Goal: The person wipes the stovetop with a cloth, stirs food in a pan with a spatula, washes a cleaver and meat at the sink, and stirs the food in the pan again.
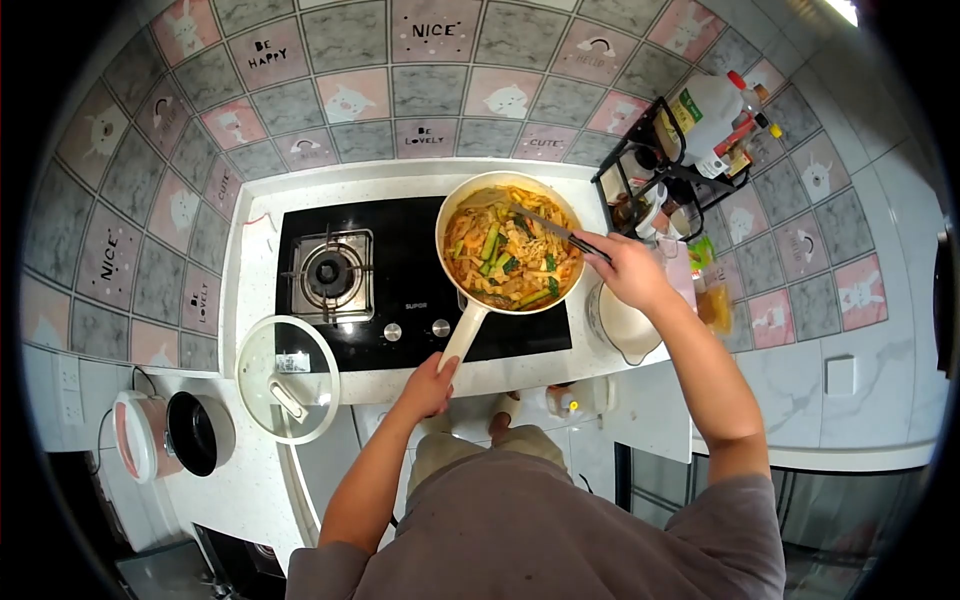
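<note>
A cream pan (468,334) sits over the right side of the black gas stove (410,272), full of cooked food (500,265) with green vegetables in a reddish-yellow sauce. My left hand (430,387) is closed round the end of the pan's handle. In my right hand (622,268) is the black handle of a spatula (545,222); its grey blade reaches into the food at the pan's upper middle, and its tip is partly buried there. A white pot (622,328) stands on the counter just below my right hand, partly hidden by my forearm.
A glass lid (262,374) lies at the counter's front left edge. Farther left are a pink and white container (138,436) and a black-lined pot (194,434). The back right holds a black rack (683,150) with bottles. The left burner (331,272) has nothing on it.
</note>
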Available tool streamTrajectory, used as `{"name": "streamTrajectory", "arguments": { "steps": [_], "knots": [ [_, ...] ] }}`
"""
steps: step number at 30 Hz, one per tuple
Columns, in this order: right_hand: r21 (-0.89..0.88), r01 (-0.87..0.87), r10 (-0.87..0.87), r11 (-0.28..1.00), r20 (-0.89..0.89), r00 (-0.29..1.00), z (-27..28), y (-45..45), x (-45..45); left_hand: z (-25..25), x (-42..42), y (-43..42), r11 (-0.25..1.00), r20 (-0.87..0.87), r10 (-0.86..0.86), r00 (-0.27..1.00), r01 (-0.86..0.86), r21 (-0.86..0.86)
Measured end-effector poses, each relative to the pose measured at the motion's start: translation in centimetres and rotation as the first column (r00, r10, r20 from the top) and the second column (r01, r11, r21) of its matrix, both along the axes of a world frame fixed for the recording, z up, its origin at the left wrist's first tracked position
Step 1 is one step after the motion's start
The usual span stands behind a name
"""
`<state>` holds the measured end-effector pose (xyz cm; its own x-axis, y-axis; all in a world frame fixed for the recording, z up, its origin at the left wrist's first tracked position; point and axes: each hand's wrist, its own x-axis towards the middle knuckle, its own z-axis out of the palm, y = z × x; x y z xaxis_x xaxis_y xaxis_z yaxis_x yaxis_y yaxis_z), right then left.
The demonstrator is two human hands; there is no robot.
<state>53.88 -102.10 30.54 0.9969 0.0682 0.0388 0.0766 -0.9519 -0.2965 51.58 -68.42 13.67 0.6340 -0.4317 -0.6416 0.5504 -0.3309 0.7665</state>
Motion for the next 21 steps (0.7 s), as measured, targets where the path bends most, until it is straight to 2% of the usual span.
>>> {"name": "streamTrajectory", "arguments": {
  "steps": [3,5,9,11,13,14,15,18,21],
  "knots": [
    [0.024,0.101,-0.101,0.995,0.023,0.995,-3.2,0.4,1.0,-0.2,-0.1,0.1,1.000,0.007,-0.008,1.000,0.008,0.007],
    [-0.022,0.166,-0.165,0.986,0.041,0.985,-5.0,1.3,1.3,-0.1,0.1,0.0,1.000,0.015,-0.014,1.000,0.014,0.005],
    [0.104,0.199,-0.197,0.974,-0.035,0.980,-7.0,4.1,-0.6,0.3,-0.1,0.0,1.000,0.008,-0.006,1.000,0.006,0.001],
    [0.101,0.239,-0.230,0.966,-0.095,0.969,-6.9,4.5,-1.5,0.4,0.0,0.0,1.000,0.012,0.001,1.000,-0.001,-0.004],
    [0.221,0.251,-0.241,0.942,-0.071,0.968,-6.5,4.5,-2.0,0.4,0.0,0.1,1.000,-0.017,0.005,1.000,-0.005,-0.001],
    [0.237,0.224,-0.233,0.945,0.008,0.972,-7.0,3.8,-2.2,0.3,0.0,0.2,1.000,-0.015,0.005,1.000,-0.005,-0.002],
    [0.235,0.225,-0.234,0.945,0.010,0.972,-6.3,3.8,-2.4,0.2,0.0,0.2,1.000,-0.016,0.008,1.000,-0.008,-0.004],
    [0.255,0.383,-0.390,0.888,-0.022,0.920,-3.8,3.8,-3.1,-0.4,-0.1,0.1,1.000,-0.006,0.007,1.000,-0.007,-0.007],
    [0.206,0.447,-0.450,0.870,-0.035,0.892,-5.2,2.8,-2.9,-0.5,-0.1,0.1,1.000,0.006,0.012,1.000,-0.012,0.003]
  ]
}}
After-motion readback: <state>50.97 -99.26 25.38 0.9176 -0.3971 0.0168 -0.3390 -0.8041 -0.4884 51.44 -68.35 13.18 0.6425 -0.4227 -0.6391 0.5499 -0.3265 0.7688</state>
